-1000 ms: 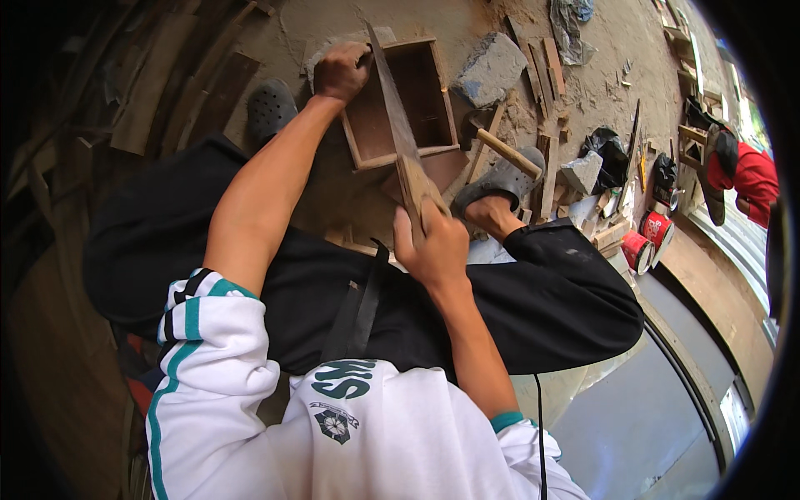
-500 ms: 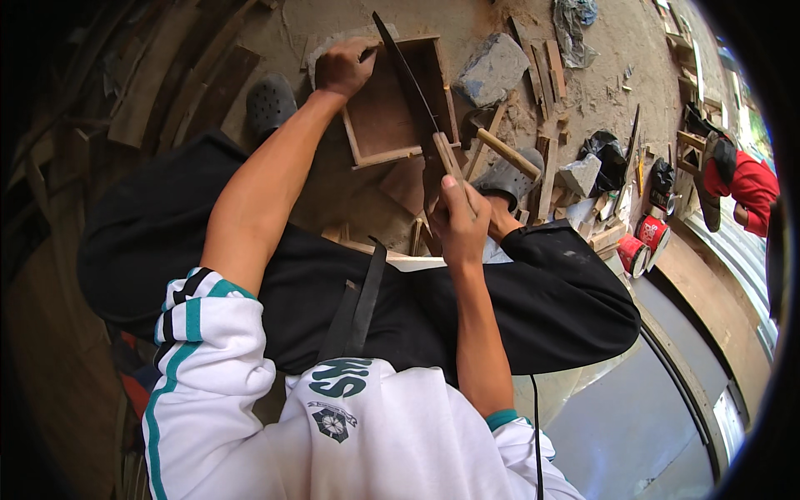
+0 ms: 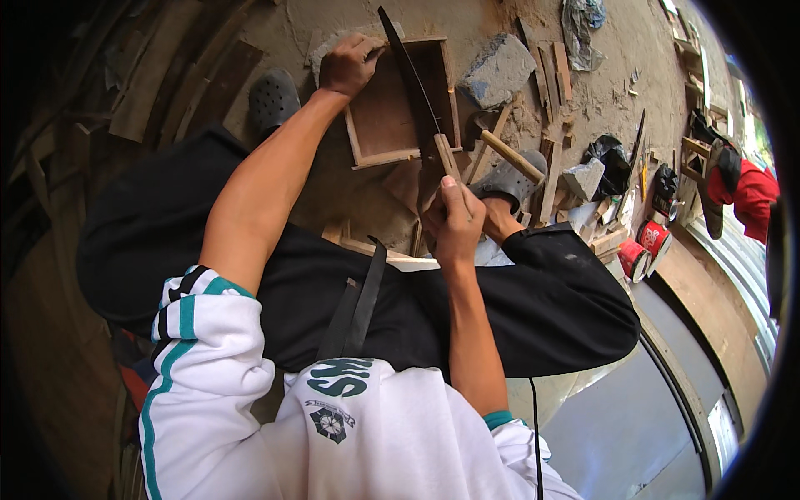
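My right hand [image 3: 454, 213] is closed round the wooden handle of a handsaw [image 3: 409, 77]. The long dark blade points away from me, slanting across an open wooden box [image 3: 393, 157] on the ground. At the box's far left corner my left hand [image 3: 348, 65] grips the frame, its fingers bent over the edge. The blade runs just to the right of those fingers. Whether its teeth touch the wood I cannot tell. Part of the box's far side is hidden behind the blade and my left hand.
Right of the box lie a concrete block [image 3: 497, 70] and a hammer [image 3: 510, 156] by my clog [image 3: 515, 185]. Wood offcuts are strewn about, with boards [image 3: 150, 79] piled left. Red cans [image 3: 635, 260] stand at right, near a person in red [image 3: 744, 196].
The handsaw's tip has shifted slightly right and away, and its blade is tilted a little differently. My right hand has moved slightly left. My left hand stays at the box corner.
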Tool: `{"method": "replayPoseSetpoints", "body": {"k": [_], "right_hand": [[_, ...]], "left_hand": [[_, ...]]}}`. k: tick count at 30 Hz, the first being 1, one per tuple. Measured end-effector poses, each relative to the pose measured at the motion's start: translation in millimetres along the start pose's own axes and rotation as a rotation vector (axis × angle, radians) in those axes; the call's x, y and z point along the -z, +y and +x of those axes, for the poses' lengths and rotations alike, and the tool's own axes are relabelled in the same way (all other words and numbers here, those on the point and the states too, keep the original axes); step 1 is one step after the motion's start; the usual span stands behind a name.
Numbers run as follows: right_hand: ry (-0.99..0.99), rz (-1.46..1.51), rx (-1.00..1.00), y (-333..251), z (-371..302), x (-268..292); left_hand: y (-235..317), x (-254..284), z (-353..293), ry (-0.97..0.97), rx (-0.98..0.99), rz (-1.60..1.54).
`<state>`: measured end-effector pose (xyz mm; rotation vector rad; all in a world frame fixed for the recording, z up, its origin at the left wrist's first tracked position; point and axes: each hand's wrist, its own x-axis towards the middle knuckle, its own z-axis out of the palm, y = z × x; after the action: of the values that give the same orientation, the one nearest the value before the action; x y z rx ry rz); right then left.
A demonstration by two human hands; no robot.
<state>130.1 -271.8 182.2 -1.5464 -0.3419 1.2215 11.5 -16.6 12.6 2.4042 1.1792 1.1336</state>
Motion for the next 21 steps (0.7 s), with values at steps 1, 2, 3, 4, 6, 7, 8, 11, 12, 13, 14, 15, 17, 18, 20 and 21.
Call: {"method": "replayPoseSetpoints", "body": {"k": [1,2,3,4,6,7,8,11,12,13,14,15,17,18,20,21], "right_hand": [[0.007,0.008,0.004,2.0,4.2,-4.0],[0.014,0.017,0.008,4.1,10.4,-8.7],[0.020,0.047,0.006,2.1,22.0,-15.5],[0.021,0.025,0.022,4.5,28.4,-14.1],[0.005,-0.018,0.057,7.4,36.7,-15.5],[0.033,-0.021,0.034,6.4,23.9,-15.8],[0.024,0.013,-0.007,2.6,15.3,-17.8],[0.038,-0.019,0.042,5.6,18.2,-22.9],[0.046,-0.007,0.042,7.1,34.0,-28.6],[0.047,0.004,0.042,5.5,50.0,-34.1],[0.048,0.015,0.042,2.9,56.8,-36.3],[0.042,0.082,-0.031,0.8,53.6,-35.7],[0.021,0.064,-0.031,1.8,26.4,-28.5],[0.015,0.053,-0.030,1.4,15.9,-25.0],[0.010,0.141,-0.075,-0.6,22.1,-34.4],[0.023,0.189,-0.078,-1.5,38.5,-42.4]], "left_hand": [[0.6,0.1,-1.7,0.012,-0.010,-0.013],[-1.1,0.5,-0.7,-0.003,0.004,-0.003],[-2.0,-0.7,1.2,-0.024,0.015,-0.001],[-0.3,-2.6,3.6,-0.045,0.027,-0.001],[1.1,-3.9,2.7,-0.026,0.013,-0.013],[-1.0,-2.3,0.5,-0.009,-0.001,-0.014],[-3.8,-0.8,-0.6,0.008,-0.014,-0.013],[1.4,0.1,1.1,-0.035,0.013,0.006],[2.6,-1.6,2.0,-0.034,0.006,-0.005],[2.0,-3.5,3.7,-0.028,0.002,-0.010],[2.5,-5.3,4.1,-0.023,-0.002,-0.015],[0.9,-4.3,0.7,-0.027,-0.005,-0.007],[-1.4,0.9,-1.2,-0.026,-0.015,0.006],[-1.7,1.2,-1.3,-0.032,-0.016,0.004],[-3.6,2.8,-1.7,-0.043,-0.016,0.002],[0.0,1.6,-2.5,-0.055,-0.006,-0.010]]}}
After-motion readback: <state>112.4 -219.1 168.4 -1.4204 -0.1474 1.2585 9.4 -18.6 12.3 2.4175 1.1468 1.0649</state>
